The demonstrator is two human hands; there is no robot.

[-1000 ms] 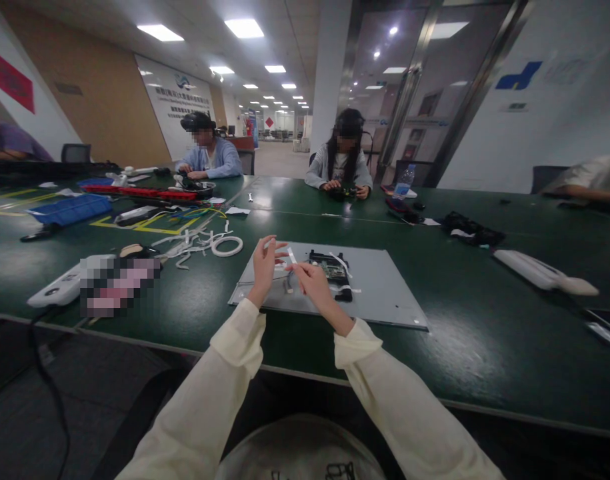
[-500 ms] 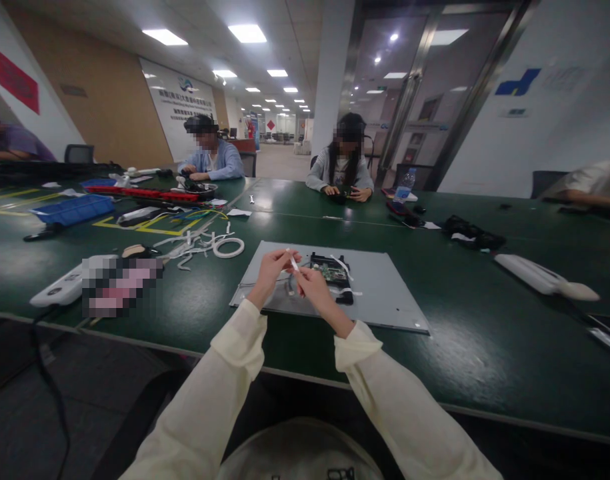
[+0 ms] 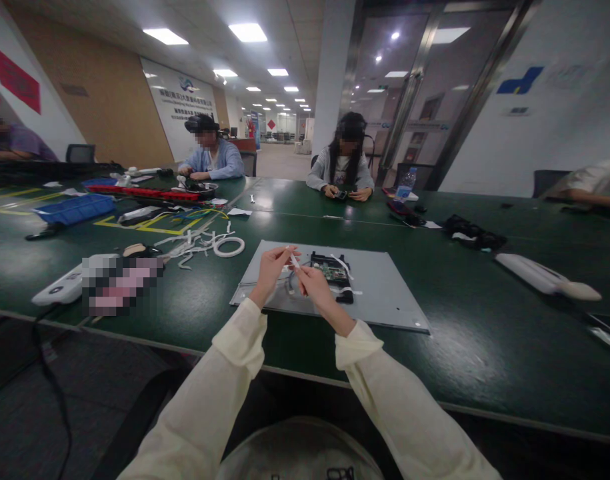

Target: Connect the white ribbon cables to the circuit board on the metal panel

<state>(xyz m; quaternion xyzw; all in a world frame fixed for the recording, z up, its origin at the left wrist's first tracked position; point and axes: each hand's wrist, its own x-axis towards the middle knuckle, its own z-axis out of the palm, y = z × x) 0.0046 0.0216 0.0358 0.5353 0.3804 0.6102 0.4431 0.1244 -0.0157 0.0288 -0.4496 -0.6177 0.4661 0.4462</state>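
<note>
Both hands are raised over the left part of a grey panel [image 3: 385, 287], fingertips close together. Between them is a short white strip [image 3: 295, 261]. My left hand [image 3: 275, 267] pinches its upper end, and my right hand [image 3: 312, 281] pinches the lower end. Just beyond my right hand, a black frame with a green circuit board [image 3: 335, 272] lies on the panel, with white strips across it. The frame's near left part is hidden by my right hand. Thin cables run on the panel under my hands.
To the left lie a white tape roll [image 3: 229, 247], loose white strips [image 3: 187, 248], a blue tray [image 3: 73, 209] and a white device [image 3: 67, 283]. Another white device [image 3: 529, 273] is at the right. Two people sit across the green table [image 3: 465, 353]; others are at both sides.
My hands have barely moved; the white strip is still between them. Across the table, the person near the bottle has shifted their hands and the small dark object in them.
</note>
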